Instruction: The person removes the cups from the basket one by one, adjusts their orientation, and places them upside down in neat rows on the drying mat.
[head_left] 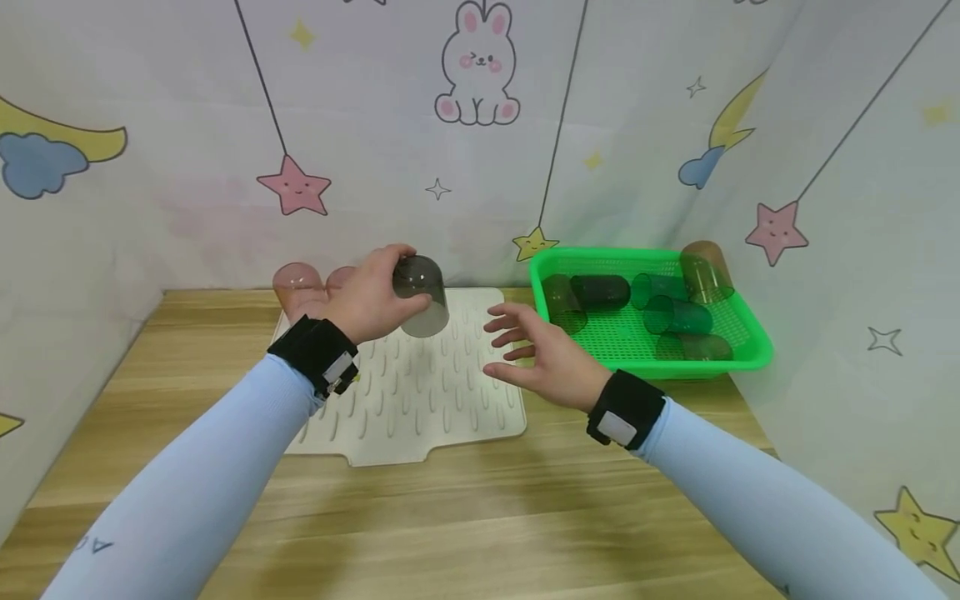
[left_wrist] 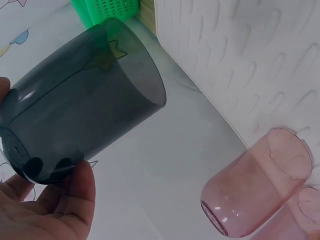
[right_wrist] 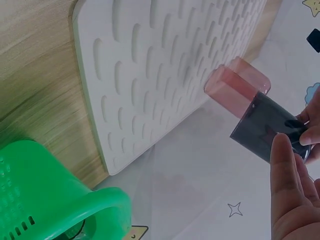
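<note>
My left hand (head_left: 375, 300) grips a smoky grey see-through cup (head_left: 422, 292) near its closed base. The cup is upside down, mouth facing down, over the cream drying mat (head_left: 408, 429) with its raised oval ridges. In the left wrist view, thumb and fingers pinch the grey cup (left_wrist: 85, 100) around its base end. My right hand (head_left: 558, 362) hovers by the mat's right edge with fingers spread, holding nothing. Two pink see-through cups (head_left: 297, 283) stand mouth down at the mat's back left, partly behind my left hand.
A green plastic basket (head_left: 637, 369) sits at the right of the wooden table (head_left: 450, 525). Inside lie several tinted cups, including a dark one (head_left: 603, 292), a teal one (head_left: 678, 317) and a brown one (head_left: 707, 271) leaning at the back corner. Cartoon-printed cloth surrounds the table.
</note>
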